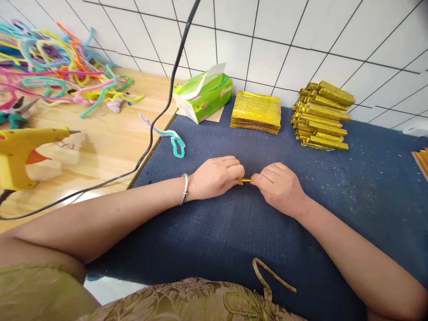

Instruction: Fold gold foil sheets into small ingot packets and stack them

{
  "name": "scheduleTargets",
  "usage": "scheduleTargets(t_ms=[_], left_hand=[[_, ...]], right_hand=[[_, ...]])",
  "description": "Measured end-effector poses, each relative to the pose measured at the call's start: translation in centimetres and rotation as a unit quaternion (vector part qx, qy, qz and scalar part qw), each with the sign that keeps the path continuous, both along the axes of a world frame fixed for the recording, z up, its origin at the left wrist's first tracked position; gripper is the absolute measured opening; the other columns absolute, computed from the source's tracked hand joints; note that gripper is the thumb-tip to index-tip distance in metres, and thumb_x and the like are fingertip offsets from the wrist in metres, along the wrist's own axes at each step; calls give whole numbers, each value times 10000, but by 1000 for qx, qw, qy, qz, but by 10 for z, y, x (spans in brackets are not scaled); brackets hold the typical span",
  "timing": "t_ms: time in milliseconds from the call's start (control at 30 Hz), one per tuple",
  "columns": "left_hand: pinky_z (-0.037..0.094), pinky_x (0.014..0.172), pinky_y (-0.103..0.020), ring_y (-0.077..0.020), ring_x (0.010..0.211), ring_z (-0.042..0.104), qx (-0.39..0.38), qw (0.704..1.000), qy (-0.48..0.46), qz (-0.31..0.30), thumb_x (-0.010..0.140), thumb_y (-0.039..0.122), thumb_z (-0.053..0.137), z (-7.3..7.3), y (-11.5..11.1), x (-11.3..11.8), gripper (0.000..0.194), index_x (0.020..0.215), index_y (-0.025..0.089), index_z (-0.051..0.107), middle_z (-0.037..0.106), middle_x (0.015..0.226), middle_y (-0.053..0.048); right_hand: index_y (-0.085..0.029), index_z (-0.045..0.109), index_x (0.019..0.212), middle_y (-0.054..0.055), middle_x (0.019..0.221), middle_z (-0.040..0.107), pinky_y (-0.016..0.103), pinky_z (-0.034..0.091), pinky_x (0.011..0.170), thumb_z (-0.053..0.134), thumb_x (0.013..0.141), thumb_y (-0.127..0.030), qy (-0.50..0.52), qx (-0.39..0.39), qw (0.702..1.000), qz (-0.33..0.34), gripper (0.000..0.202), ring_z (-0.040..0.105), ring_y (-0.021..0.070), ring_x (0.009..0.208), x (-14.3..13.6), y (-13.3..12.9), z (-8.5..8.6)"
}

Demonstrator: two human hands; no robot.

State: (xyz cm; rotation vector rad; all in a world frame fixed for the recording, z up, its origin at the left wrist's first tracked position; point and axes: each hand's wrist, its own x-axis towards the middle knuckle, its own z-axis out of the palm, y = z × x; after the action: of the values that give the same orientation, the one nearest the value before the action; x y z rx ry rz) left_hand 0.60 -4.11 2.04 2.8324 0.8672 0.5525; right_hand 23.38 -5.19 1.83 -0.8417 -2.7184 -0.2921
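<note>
Between my two hands is a narrow strip of folded gold foil paper, and only its thin middle shows. My left hand, with a silver bangle at the wrist, pinches one end. The other end sits in the closed fingers of my right hand. Both hands are low over the dark blue cloth. Beyond them lies a flat stack of gold foil paper sheets. To its right is a pile of folded gold foil strips.
A green tissue pack stands by the tiled wall. On the wooden table at left are a yellow glue gun and tangled colourful pipe cleaners. A black cable runs across the left side. A twisted pipe cleaner lies on the cloth.
</note>
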Motion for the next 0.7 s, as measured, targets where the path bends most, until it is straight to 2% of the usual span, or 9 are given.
scheduleTargets(t_ms=[267,433,600,700], left_hand=[[399,688,-240,-135,758,510,-59,997,-53,20,899,232,503,-2,4,-2,124,798,160,501,548,780,-17],[407,674,-225,-123,735,526,-100,992,-68,41,882,274,551,-5,8,-3,156,793,159,495,552,769,-3],[419,715,-243,-136,763,557,-48,998,-28,5,930,349,464,-6,7,0,218,874,157,552,606,816,-27],[414,696,-251,-137,722,560,-5,1000,-18,-9,950,335,414,-5,4,1,258,869,158,583,617,768,-28]], right_hand=[[-162,638,918,43,777,634,287,346,717,436,944,-330,18,-24,999,-29,264,522,155,752,2,3,-1],[-166,624,858,25,766,645,265,361,698,428,949,-338,49,-41,997,-46,276,546,136,712,6,6,-6],[-178,618,808,25,720,642,266,356,671,433,946,-338,52,-35,998,-26,281,548,134,684,3,5,-7],[-181,605,778,13,678,619,264,352,650,434,946,-338,54,-35,998,-16,286,532,128,647,0,2,-5]])
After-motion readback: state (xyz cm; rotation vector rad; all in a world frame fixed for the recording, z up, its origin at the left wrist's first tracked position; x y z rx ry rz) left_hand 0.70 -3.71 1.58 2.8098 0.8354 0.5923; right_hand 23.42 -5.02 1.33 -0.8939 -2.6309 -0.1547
